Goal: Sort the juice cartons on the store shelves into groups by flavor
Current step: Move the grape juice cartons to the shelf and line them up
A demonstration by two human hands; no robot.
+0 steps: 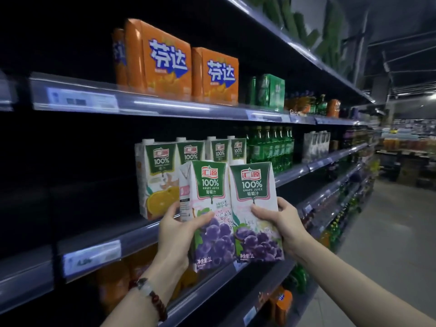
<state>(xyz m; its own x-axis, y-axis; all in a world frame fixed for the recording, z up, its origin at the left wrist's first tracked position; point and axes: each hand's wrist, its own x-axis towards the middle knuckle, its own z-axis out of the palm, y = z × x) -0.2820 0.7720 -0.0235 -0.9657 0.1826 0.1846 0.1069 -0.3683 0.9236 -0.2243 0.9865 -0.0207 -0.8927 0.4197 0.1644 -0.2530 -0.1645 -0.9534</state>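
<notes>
My left hand [175, 234] grips a grape juice carton [208, 185], white with a green label and purple grapes. My right hand [282, 223] grips a second grape juice carton [252, 185] of the same kind, right beside the first. Both are held upright in front of the middle shelf [106, 241]. Behind them on that shelf stands an orange juice carton [155, 180] at the left, with several more cartons [224, 149] of the same brand in a row to its right; their flavors are hidden.
Large orange drink boxes [165, 60] and green boxes [271, 90] sit on the shelf above. Green bottles [271, 147] stand right of the cartons. Orange bottles [113, 282] fill the shelf below. The aisle floor [389, 232] runs along the right.
</notes>
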